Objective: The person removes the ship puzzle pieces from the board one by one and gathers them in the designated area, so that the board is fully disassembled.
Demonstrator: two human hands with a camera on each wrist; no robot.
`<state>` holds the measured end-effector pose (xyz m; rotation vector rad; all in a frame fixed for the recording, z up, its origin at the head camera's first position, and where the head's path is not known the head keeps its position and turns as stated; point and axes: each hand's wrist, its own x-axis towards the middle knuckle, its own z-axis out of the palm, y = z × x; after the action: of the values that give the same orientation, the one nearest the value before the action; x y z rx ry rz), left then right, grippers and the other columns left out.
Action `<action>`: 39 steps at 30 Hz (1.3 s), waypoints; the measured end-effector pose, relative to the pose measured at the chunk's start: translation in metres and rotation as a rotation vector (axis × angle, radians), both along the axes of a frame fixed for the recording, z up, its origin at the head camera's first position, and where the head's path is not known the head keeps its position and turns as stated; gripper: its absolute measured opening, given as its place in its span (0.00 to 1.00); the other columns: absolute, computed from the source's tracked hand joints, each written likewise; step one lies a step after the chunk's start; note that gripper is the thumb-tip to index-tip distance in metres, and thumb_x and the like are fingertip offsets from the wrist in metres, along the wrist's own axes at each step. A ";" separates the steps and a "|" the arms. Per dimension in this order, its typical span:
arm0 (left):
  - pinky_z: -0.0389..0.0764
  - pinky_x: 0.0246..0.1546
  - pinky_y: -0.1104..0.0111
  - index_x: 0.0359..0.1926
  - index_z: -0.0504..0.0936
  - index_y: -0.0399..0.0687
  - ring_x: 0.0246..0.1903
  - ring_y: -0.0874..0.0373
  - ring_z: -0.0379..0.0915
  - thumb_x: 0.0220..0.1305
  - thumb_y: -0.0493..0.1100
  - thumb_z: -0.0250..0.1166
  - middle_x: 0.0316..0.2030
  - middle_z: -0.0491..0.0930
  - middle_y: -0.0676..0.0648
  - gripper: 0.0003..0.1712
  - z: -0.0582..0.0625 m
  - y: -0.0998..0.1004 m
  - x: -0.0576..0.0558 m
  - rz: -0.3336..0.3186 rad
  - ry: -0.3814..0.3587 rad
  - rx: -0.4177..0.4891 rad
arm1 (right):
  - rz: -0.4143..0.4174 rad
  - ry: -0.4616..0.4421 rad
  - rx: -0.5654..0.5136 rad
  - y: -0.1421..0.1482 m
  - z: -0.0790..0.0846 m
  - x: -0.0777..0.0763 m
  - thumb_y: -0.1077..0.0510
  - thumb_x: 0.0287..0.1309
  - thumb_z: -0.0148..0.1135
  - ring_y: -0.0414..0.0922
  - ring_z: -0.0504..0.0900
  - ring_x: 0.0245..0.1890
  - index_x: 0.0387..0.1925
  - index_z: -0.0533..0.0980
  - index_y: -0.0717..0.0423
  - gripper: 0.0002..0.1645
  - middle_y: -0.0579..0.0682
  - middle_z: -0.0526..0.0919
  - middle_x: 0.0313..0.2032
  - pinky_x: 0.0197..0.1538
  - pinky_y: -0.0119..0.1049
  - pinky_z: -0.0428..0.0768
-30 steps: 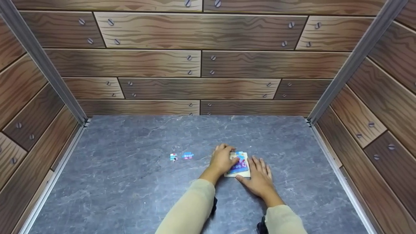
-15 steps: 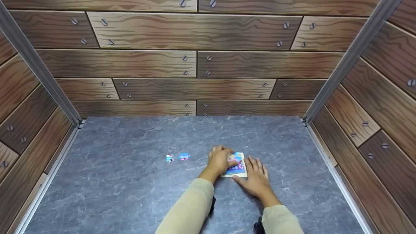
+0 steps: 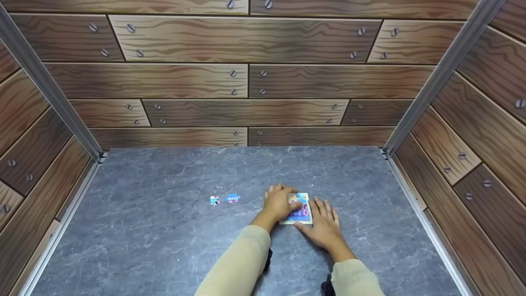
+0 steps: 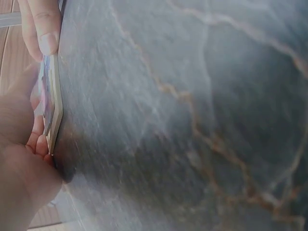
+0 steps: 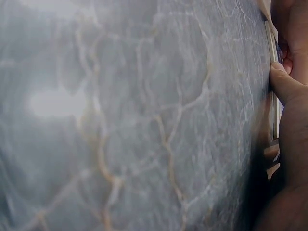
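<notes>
A small jigsaw puzzle [image 3: 302, 211] with a blue, pink and purple picture lies in a cream-edged tray on the tabletop. My left hand [image 3: 279, 203] covers its left side, fingers bent over the far left edge and thumb over the picture. At the right edge, my right hand [image 3: 324, 226] lies with long, straight fingers, its thumb touching the near edge. In the left wrist view, the tray [image 4: 57, 101] shows edge-on between both hands. The right wrist view has the right thumb [image 5: 280, 72] on the tray's rim. The puzzle's left part is hidden.
Two loose jigsaw pieces lie left of the hands: a blue and pink one [image 3: 233, 198] and a white, red and blue one [image 3: 215, 200]. Wood-patterned walls [image 3: 197, 80] enclose the grey marbled tabletop [image 3: 144, 230] at the back and sides.
A blue piece that jutted past the tray's far edge now lies level within the puzzle. The left thumb has shifted slightly over the picture. The whole head view has moved a little.
</notes>
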<state>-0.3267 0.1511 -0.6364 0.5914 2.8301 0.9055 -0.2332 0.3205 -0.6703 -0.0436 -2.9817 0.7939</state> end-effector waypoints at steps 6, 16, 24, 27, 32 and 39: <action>0.70 0.63 0.50 0.63 0.87 0.62 0.62 0.48 0.72 0.65 0.55 0.77 0.61 0.82 0.48 0.25 -0.003 0.006 0.002 0.026 0.014 0.011 | -0.010 -0.069 0.030 -0.002 0.007 0.001 0.27 0.64 0.68 0.69 0.47 0.87 0.85 0.57 0.59 0.63 0.63 0.57 0.85 0.85 0.71 0.41; 0.68 0.63 0.47 0.57 0.87 0.60 0.60 0.47 0.74 0.63 0.49 0.79 0.63 0.86 0.51 0.21 -0.009 0.012 0.001 0.065 0.006 0.116 | -0.007 -0.021 0.009 -0.001 0.001 -0.001 0.24 0.62 0.67 0.70 0.48 0.86 0.84 0.58 0.61 0.66 0.65 0.58 0.84 0.84 0.72 0.41; 0.64 0.64 0.48 0.56 0.87 0.62 0.59 0.49 0.73 0.62 0.45 0.80 0.53 0.92 0.56 0.22 -0.012 0.012 0.003 0.064 0.007 0.193 | -0.003 -0.004 -0.001 0.001 -0.003 -0.001 0.22 0.62 0.66 0.70 0.48 0.86 0.84 0.57 0.60 0.66 0.65 0.58 0.84 0.84 0.72 0.40; 0.64 0.63 0.48 0.58 0.88 0.63 0.59 0.51 0.74 0.63 0.46 0.80 0.50 0.92 0.58 0.23 -0.011 0.011 0.004 0.061 0.013 0.199 | -0.003 0.005 0.006 0.001 -0.004 -0.001 0.22 0.62 0.65 0.70 0.49 0.85 0.84 0.58 0.60 0.66 0.65 0.59 0.83 0.84 0.72 0.42; 0.65 0.64 0.49 0.60 0.89 0.63 0.58 0.52 0.74 0.63 0.46 0.79 0.48 0.93 0.58 0.24 -0.011 0.011 0.004 0.073 0.007 0.202 | -0.003 0.004 0.004 0.000 0.000 0.000 0.22 0.62 0.66 0.71 0.48 0.85 0.83 0.59 0.61 0.65 0.65 0.59 0.83 0.84 0.72 0.41; 0.65 0.64 0.50 0.58 0.89 0.59 0.58 0.53 0.75 0.68 0.45 0.76 0.46 0.93 0.58 0.18 -0.011 0.012 0.004 0.097 -0.009 0.226 | 0.002 0.024 0.002 -0.001 0.002 0.003 0.22 0.62 0.65 0.72 0.50 0.84 0.82 0.60 0.61 0.65 0.66 0.60 0.82 0.83 0.74 0.43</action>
<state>-0.3230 0.1632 -0.6478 0.4746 2.7894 1.2539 -0.2303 0.3195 -0.6687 -0.0299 -2.9603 0.7854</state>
